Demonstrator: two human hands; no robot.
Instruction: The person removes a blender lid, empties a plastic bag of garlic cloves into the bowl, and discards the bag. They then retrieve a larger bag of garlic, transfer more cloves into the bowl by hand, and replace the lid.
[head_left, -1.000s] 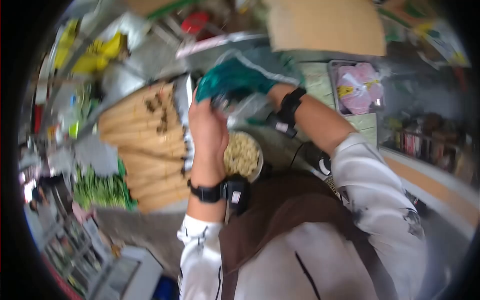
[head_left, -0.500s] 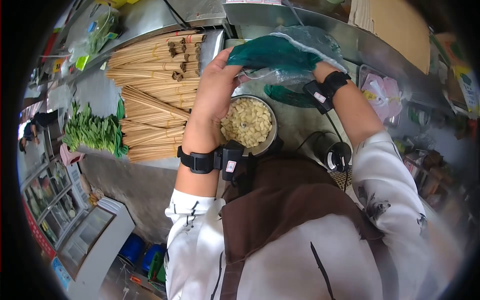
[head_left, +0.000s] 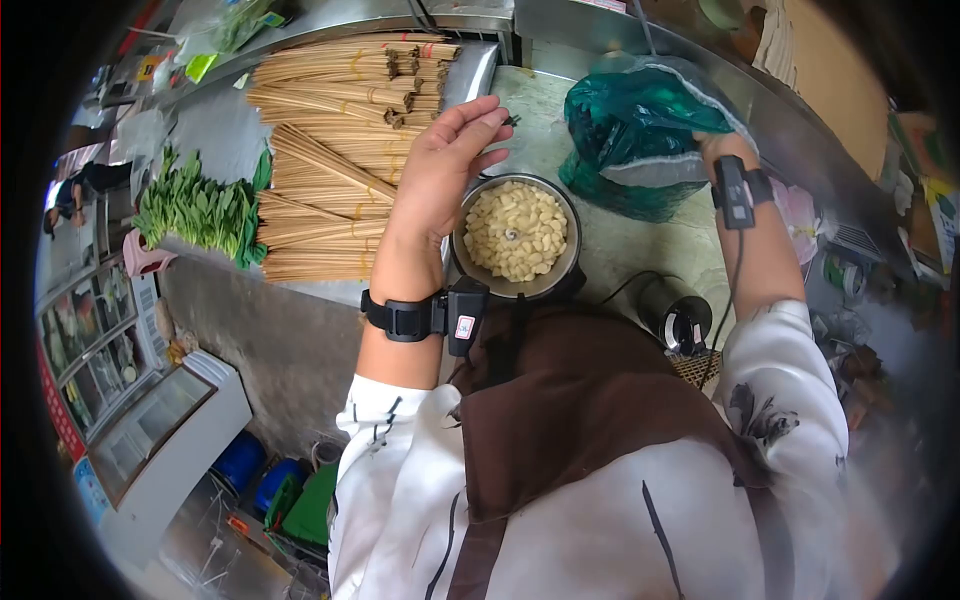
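Observation:
My left hand (head_left: pixel 450 160) is up beside the bowl, its thumb and fingertips closed on a small dark scrap (head_left: pixel 512 121) too small to identify. Below it stands a round metal grinder bowl (head_left: pixel 575 250) filled with what look like peeled garlic cloves (head_left: pixel 510 225), a spindle tip showing in the middle. At the right, my right hand (head_left: pixel 722 148) grips the edge of a dark green plastic bag (head_left: pixel 640 125) with a whitish clear film along its rim. The bag partly hides those fingers. Its lower part rests on the counter.
Bundles of wooden skewers (head_left: pixel 330 165) and a pile of leafy greens (head_left: pixel 195 205) lie on the metal table to the left. A dark cylindrical appliance (head_left: pixel 675 310) with a cord stands right of the bowl. Cardboard (head_left: pixel 840 90) leans at the back right. A person (head_left: pixel 85 190) is far left.
My left hand has let go of the green bag, which was stretched between both hands. My right hand has drawn the bag to the right, away from the bowl.

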